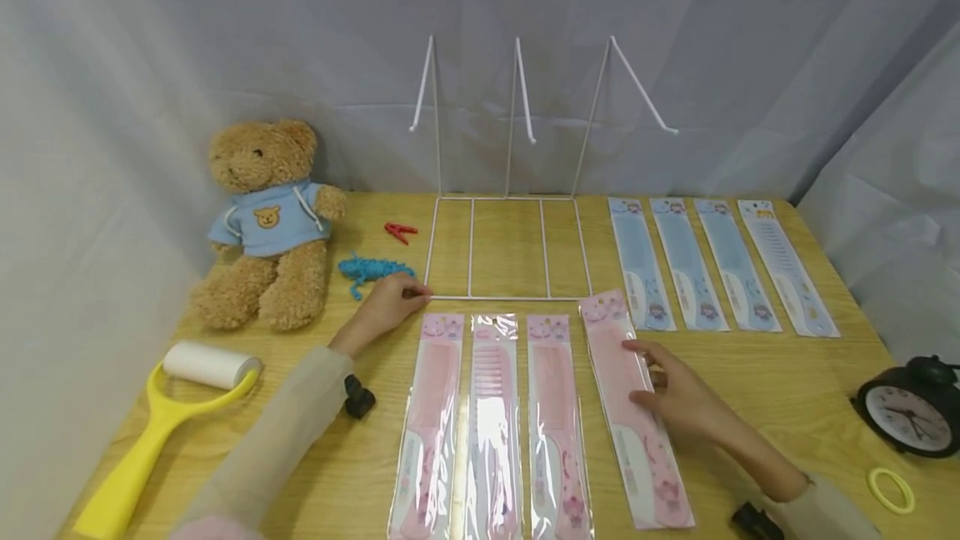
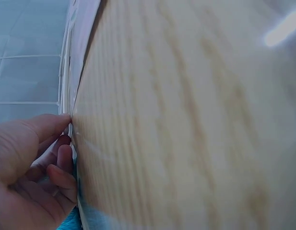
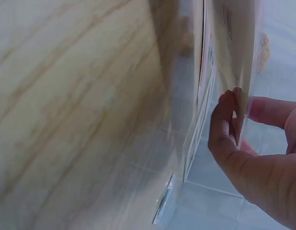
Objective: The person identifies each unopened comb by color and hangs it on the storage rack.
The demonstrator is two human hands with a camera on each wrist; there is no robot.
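Pink comb pack (image 1: 633, 411) is getting pinched by its edge in the right hand (image 1: 678, 386), near the front right corner of the white wire rack (image 1: 510, 298). Left hand (image 1: 385, 307) is pinching the rack's front left corner, blue lizard toy (image 1: 375, 267) lying left of it. Three more pink packs (image 1: 492, 423) are lying in front of the rack.

Pink comb packet (image 1: 621, 382), white wire rack (image 1: 510, 298)

Grey drapes (image 1: 360, 40) around a wooden table (image 1: 795, 382) show a curtained booth.
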